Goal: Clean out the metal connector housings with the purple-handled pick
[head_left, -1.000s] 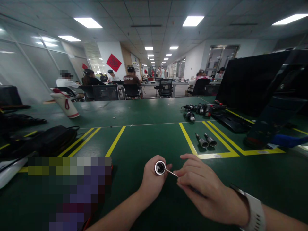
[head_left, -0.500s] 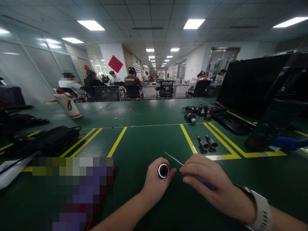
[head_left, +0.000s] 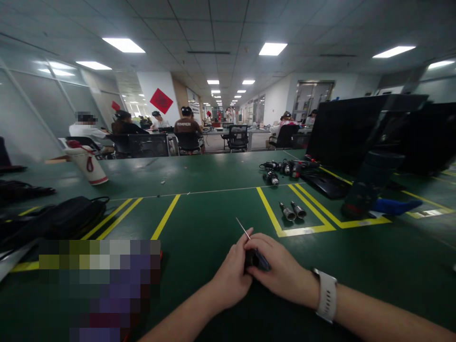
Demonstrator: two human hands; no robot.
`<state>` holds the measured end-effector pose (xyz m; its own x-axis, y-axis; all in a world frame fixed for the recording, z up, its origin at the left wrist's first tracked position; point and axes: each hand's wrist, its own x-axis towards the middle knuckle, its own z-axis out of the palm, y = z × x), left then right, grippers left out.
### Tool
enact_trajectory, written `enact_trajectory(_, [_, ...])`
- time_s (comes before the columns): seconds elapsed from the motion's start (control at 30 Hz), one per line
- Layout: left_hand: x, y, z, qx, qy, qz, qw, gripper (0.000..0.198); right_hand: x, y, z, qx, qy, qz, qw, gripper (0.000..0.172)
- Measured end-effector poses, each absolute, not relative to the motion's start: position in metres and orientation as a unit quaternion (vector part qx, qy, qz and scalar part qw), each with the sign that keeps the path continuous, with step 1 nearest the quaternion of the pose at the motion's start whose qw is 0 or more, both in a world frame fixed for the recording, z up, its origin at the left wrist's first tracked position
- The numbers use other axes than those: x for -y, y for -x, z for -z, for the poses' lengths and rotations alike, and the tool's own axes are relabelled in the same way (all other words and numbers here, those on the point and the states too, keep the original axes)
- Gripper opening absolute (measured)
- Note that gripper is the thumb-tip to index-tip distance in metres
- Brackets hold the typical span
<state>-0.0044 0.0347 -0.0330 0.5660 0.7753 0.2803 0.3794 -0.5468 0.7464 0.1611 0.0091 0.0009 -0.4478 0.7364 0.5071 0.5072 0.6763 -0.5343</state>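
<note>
My left hand [head_left: 233, 270] is closed around a short, hollow metal cylinder [head_left: 251, 259], now mostly hidden between the two hands. My right hand [head_left: 276, 266] meets it and grips a thin screwdriver [head_left: 263, 263] with a dark handle. The slim metal shaft slants up and left past the fingers, its tip free above the left hand. Whether the right fingers also touch the cylinder cannot be made out. Beyond the hands, two metal cylindrical connectors [head_left: 288, 213] with narrow stems lie side by side inside a yellow-taped area.
On the green table [head_left: 210, 213], several dark metal parts with cables [head_left: 272, 177] lie farther back. At right are a dark bottle [head_left: 370, 185] and black monitor [head_left: 342, 128]. A black bag [head_left: 67, 216], white cup [head_left: 87, 164] and blurred-out object [head_left: 117, 285] occupy the left. People sit beyond.
My right hand has moved left with the screwdriver and now meets the left hand, covering most of the cylinder. The view has shifted slightly to the right.
</note>
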Motion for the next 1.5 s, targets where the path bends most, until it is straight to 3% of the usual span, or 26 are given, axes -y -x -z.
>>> enact_trajectory(0.23, [-0.030,0.000,0.021,-0.440,-0.797,-0.319,0.262,0.073,-0.024,-0.204,0.002,0.831,0.421,-0.050,0.360,0.026])
enact_trajectory(0.57, [-0.020,0.000,0.000,-0.451,-0.821,-0.243,0.253,0.064,-0.077,-0.251,0.026,0.798,0.513,0.074,0.307,0.017])
enact_trajectory(0.73, [-0.016,-0.001,-0.008,-0.445,-0.833,-0.202,0.260,0.060,-0.076,-0.263,0.020,0.777,0.553,0.075,0.292,0.012])
enact_trajectory(0.87, [-0.016,-0.001,-0.010,-0.432,-0.844,-0.197,0.249,0.057,-0.088,-0.288,0.011,0.724,0.621,0.068,0.293,0.020])
enact_trajectory(1.1, [-0.014,-0.002,-0.009,-0.408,-0.863,-0.202,0.221,0.050,-0.101,-0.316,0.019,0.691,0.677,-0.024,0.250,0.023])
enact_trajectory(1.5, [-0.014,-0.001,0.002,-0.390,-0.877,-0.210,0.186,0.048,-0.089,-0.322,0.017,0.659,0.695,-0.049,0.283,0.020])
